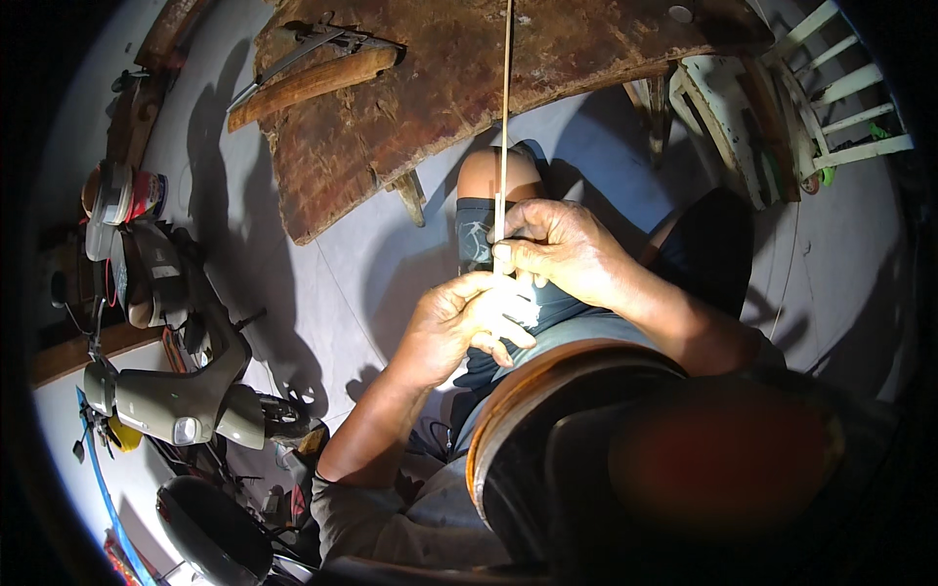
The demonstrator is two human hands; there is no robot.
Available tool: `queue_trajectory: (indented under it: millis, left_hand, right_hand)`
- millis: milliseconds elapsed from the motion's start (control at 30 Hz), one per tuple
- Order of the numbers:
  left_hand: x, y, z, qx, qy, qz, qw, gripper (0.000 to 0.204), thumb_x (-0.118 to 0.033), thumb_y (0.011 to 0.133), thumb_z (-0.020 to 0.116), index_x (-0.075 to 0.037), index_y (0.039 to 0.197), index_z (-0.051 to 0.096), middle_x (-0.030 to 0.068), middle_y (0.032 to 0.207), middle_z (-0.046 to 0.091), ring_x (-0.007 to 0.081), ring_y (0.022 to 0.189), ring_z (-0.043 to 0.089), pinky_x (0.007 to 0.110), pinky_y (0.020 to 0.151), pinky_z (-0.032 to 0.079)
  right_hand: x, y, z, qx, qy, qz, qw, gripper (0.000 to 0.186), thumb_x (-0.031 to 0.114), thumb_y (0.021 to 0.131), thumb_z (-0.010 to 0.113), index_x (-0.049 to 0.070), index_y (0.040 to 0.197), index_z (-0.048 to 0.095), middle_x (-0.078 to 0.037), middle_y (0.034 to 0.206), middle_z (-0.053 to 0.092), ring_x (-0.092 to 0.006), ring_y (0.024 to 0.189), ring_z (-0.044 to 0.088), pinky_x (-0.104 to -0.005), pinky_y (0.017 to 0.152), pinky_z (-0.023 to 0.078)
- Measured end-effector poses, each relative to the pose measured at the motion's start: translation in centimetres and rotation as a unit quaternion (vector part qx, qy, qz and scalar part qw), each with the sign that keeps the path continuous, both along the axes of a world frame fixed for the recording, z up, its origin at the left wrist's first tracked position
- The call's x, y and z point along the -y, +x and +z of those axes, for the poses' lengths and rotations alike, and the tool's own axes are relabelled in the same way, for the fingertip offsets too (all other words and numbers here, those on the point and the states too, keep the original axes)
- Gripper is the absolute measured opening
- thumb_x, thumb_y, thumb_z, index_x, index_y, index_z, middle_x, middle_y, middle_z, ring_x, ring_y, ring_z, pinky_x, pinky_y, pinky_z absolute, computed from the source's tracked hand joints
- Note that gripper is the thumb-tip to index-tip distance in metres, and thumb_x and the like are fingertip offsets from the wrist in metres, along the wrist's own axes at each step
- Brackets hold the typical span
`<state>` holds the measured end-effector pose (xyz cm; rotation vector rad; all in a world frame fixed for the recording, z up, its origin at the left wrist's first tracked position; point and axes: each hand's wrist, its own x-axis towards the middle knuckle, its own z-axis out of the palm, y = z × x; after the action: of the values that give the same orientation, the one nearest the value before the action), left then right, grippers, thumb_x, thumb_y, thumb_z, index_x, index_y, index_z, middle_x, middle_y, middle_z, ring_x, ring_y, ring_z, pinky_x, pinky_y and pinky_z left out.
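Long, thin pale strips (505, 117) run upright through both of my hands, one reaching up past the top edge, a shorter one beside it. My right hand (557, 249) pinches them between thumb and fingers just above my left hand (469, 317), which is closed around their lower part over my lap; their lower ends are hidden by my fingers and the bright glare there. My knee and dark shorts (474, 230) lie beneath.
A worn wooden table (440, 68) ahead carries a wooden piece with metal tools (313, 88). A white-painted wooden chair (860, 146) is at right. A scooter (176, 400) and other motorbike parts crowd the left. A round brown rim (508, 386) is against my body.
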<state>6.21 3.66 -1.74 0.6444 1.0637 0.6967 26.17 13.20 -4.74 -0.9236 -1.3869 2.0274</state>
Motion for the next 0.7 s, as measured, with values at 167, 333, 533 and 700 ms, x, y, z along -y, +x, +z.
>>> queue_trajectory:
  millis: [167,333,533,700]
  left_hand:
    - [-0.1,0.0,0.3,-0.009,-0.001,-0.001,1.000,0.027,-0.008,0.109,0.057,0.004,0.132,0.065,0.0196,0.111,0.075,0.0278,0.091,0.079,0.035,0.072,0.067]
    - [0.1,0.2,0.5,-0.007,-0.005,0.014,1.000,0.027,-0.007,0.108,0.057,0.004,0.132,0.065,0.0200,0.113,0.075,0.0273,0.092,0.079,0.035,0.072,0.067]
    - [0.1,0.2,0.7,-0.040,-0.014,0.003,0.999,0.032,-0.010,0.111,0.053,0.007,0.138,0.059,0.0222,0.117,0.074,0.0290,0.094,0.079,0.036,0.072,0.067]
    - [0.3,0.4,1.1,0.010,-0.042,0.037,0.998,0.037,-0.017,0.111,0.055,0.008,0.137,0.061,0.0258,0.111,0.075,0.0322,0.090,0.079,0.038,0.068,0.067]
  right_hand:
    - [0.0,-0.1,0.0,0.011,-0.009,0.002,1.000,0.017,0.000,0.103,0.065,-0.003,0.120,0.067,-0.009,0.093,0.076,-0.0083,0.073,0.069,-0.0219,0.059,0.053]
    - [0.1,0.1,0.0,0.008,-0.016,-0.002,1.000,0.017,0.000,0.103,0.065,-0.003,0.120,0.066,-0.009,0.092,0.076,-0.0085,0.072,0.069,-0.0217,0.059,0.053]
    - [0.6,-0.3,-1.2,-0.039,-0.031,-0.020,0.999,0.016,0.001,0.103,0.065,-0.002,0.119,0.066,-0.009,0.094,0.075,-0.0122,0.077,0.071,-0.0254,0.065,0.058]
    - [-0.3,0.4,0.2,0.064,0.000,0.067,0.996,0.021,0.015,0.104,0.070,0.000,0.119,0.067,-0.007,0.090,0.072,-0.0125,0.080,0.067,-0.0283,0.072,0.057]
